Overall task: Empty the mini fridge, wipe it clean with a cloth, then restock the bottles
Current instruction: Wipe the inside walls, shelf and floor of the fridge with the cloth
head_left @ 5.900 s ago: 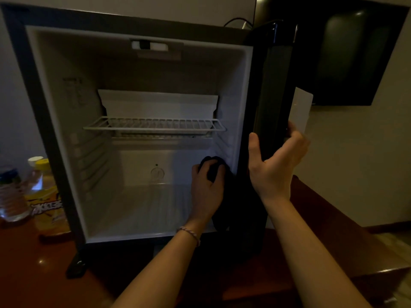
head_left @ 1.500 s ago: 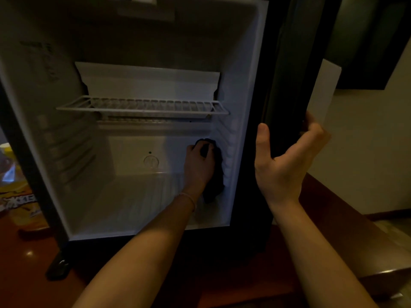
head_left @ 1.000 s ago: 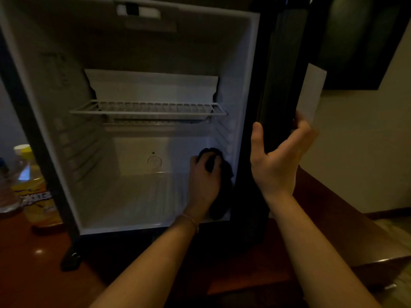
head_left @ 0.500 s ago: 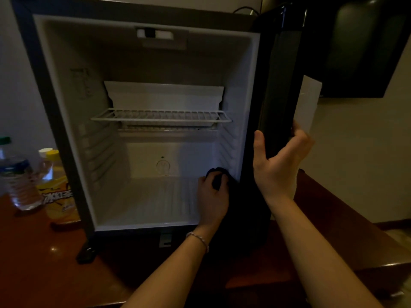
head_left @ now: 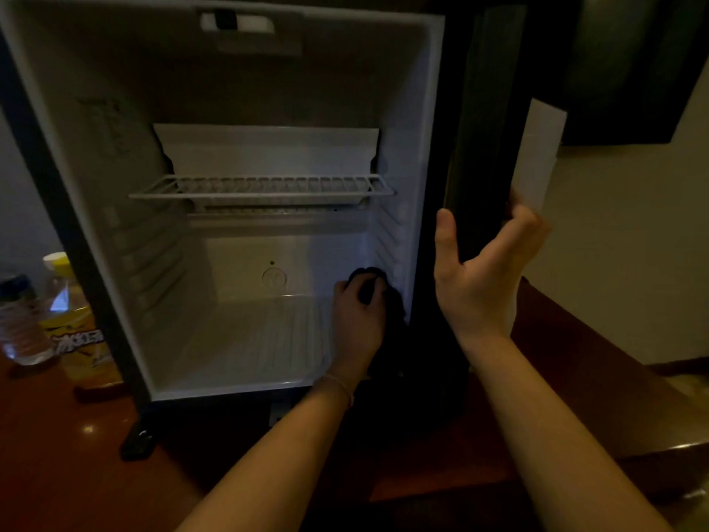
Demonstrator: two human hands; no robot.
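Note:
The mini fridge [head_left: 92, 155] stands open on a dark wooden table, its white inside holding only a wire shelf [head_left: 261, 186]. My left hand [head_left: 356, 320] presses a dark cloth [head_left: 387, 297] against the lower right inner wall, near the floor of the fridge. My right hand [head_left: 483, 270] grips the edge of the black door [head_left: 479, 120], which is swung open to the right. A clear water bottle [head_left: 19, 324] and a yellow drink bottle [head_left: 76, 332] stand on the table left of the fridge.
The wooden table [head_left: 57, 474] runs along the front and right. A white card [head_left: 537, 151] sticks out behind the door. A dark screen [head_left: 629, 67] hangs on the wall at upper right. The fridge foot [head_left: 138, 443] rests at lower left.
My left hand with the cloth has slid back into the fridge along the right wall after coming toward the front edge. My right hand keeps its hold on the door.

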